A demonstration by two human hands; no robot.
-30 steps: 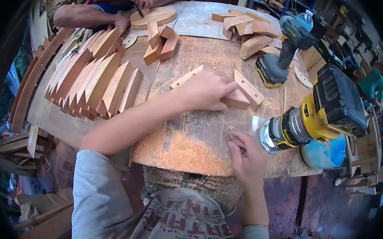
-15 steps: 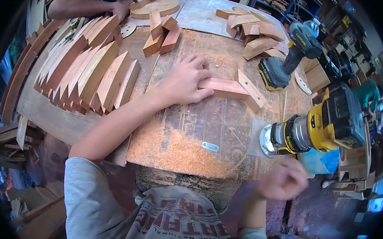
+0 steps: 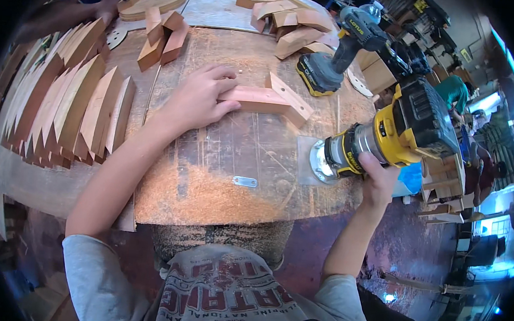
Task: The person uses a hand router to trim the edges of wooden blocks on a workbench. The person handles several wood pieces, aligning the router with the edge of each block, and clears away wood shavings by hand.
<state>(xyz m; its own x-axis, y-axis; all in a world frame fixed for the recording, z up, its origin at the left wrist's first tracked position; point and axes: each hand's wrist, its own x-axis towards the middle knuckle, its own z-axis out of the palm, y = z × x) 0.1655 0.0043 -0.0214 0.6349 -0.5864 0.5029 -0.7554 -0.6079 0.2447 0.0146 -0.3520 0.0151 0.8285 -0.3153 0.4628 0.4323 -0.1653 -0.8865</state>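
Note:
My left hand (image 3: pixel 202 98) grips the end of a pinkish wooden block (image 3: pixel 260 102) lying on the worktable (image 3: pixel 210 152). A slanted wooden piece with drilled holes (image 3: pixel 291 101) rests against that block's right end. My right hand (image 3: pixel 376 182) is closed on the body of a yellow and black cordless router (image 3: pixel 388 124), which lies on its side at the table's right with its clear base at the left. A small metal plate (image 3: pixel 245 182) lies between my hands, amid orange sawdust (image 3: pixel 181 198).
Stacked cut wooden blocks (image 3: pixel 66 102) cover the left side. Loose blocks (image 3: pixel 164 37) and a wood pile (image 3: pixel 296 42) lie farther back. A cordless drill (image 3: pixel 330 62) stands at right. Co-workers show at top left (image 3: pixel 102 4) and far right (image 3: pixel 452 90). A blue container (image 3: pixel 410 174) sits beyond the router.
My right hand has let go of the metal plate and moved right and up onto the router. My left hand has shifted onto the pinkish block's left end. The view has turned right.

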